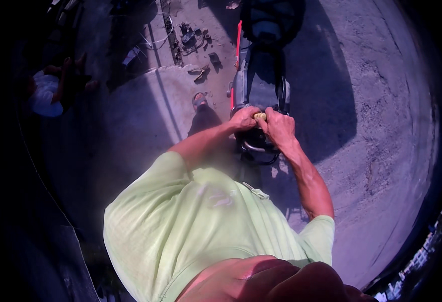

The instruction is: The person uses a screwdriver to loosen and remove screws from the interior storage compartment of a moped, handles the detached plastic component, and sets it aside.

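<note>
Motorcycle (261, 85) was seen far centre; over its near end, small yellow lump (260, 116) was pinched by curled fingers of left hand (244, 119) and right hand (280, 128). Handling was judged underway, lump unreleased; finished and remaining portions couldn't be told.

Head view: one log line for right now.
left hand: at yellow piece | right hand: gripping yellow piece | below: dark motorbike
</note>
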Demonstrator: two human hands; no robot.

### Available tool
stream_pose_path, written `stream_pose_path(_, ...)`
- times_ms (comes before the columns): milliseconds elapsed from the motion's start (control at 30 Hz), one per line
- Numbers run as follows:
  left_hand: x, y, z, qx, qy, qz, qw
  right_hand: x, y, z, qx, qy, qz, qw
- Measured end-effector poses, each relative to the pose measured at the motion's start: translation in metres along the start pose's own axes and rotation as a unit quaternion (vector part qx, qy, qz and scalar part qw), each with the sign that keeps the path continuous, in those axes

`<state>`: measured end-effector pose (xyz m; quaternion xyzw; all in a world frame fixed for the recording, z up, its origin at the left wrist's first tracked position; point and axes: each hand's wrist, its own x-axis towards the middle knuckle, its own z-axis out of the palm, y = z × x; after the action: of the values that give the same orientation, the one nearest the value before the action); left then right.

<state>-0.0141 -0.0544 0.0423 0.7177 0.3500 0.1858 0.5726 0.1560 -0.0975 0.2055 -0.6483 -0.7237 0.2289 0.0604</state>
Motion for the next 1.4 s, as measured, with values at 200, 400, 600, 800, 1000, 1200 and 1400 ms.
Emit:
stream_pose_path(200, -0.002, -0.014, -0.003, 0.05, -0.017, -0.001, 0.999, 0.001, -0.013, -0.013, -0.025, 0.028, -0.014, 0.999)
stream_pose_path(400, 0.0, -0.009, 0.004, 0.047, -0.026, -0.039, 0.998, 0.0, -0.002, -0.004, -0.05, -0.032, 0.049, 0.997)
stream_pose_path(600, -0.002, -0.013, 0.002, 0.011, -0.011, 0.003, 1.0, -0.005, -0.008, -0.007, 0.028, 0.068, -0.057, 0.996)
stream_pose_path(800, -0.001, -0.008, 0.003, 0.061, -0.022, -0.049, 0.997, 0.003, -0.007, -0.006, -0.047, -0.038, 0.05, 0.997)
stream_pose_path(1000, -0.005, -0.017, -0.002, 0.048, -0.013, -0.014, 0.999, 0.001, -0.007, 0.0, 0.008, 0.065, -0.066, 0.996)
stream_pose_path(1200, -0.002, 0.003, -0.003, 0.068, -0.049, -0.08, 0.993, -0.001, -0.007, -0.007, -0.043, 0.029, 0.022, 0.998)
stream_pose_path(1400, -0.004, -0.011, -0.005, 0.077, -0.036, -0.056, 0.995, 0.004, -0.018, -0.02, -0.046, -0.1, 0.039, 0.993)
